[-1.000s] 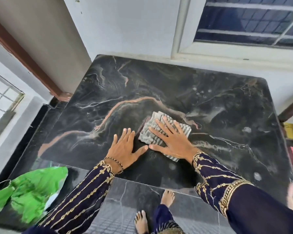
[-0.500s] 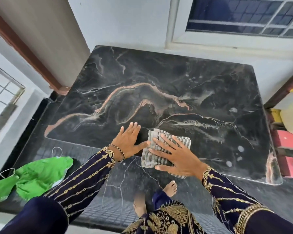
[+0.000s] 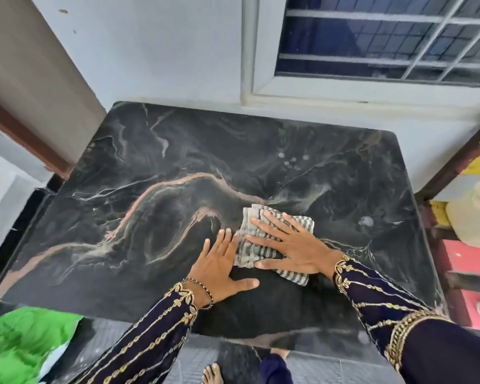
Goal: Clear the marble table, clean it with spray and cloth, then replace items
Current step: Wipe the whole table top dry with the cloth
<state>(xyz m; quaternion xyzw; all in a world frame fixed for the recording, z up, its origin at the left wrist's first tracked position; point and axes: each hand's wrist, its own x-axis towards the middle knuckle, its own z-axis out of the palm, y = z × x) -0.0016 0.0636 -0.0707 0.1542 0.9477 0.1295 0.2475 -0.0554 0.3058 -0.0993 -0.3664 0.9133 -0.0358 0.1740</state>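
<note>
A folded grey-striped cloth [image 3: 248,253] is pressed flat onto the black marble table [image 3: 150,167] by the right hand [image 3: 291,246], whose fingers are held straight and spread across it; nothing is gripped. The cloth is placed right of the table's middle, nearer the near edge than the far one. The left hand [image 3: 222,270] is laid open, palm down, on bare marble just beside the cloth's left edge, with the thumb stretched out sideways; whether the cloth is touched cannot be told. A beaded bracelet [image 3: 204,289] is worn at the left wrist. Pale wet spots [image 3: 288,161] are seen toward the far right corner. A green bag [image 3: 25,345] is seen on the floor beyond the near left corner
</note>
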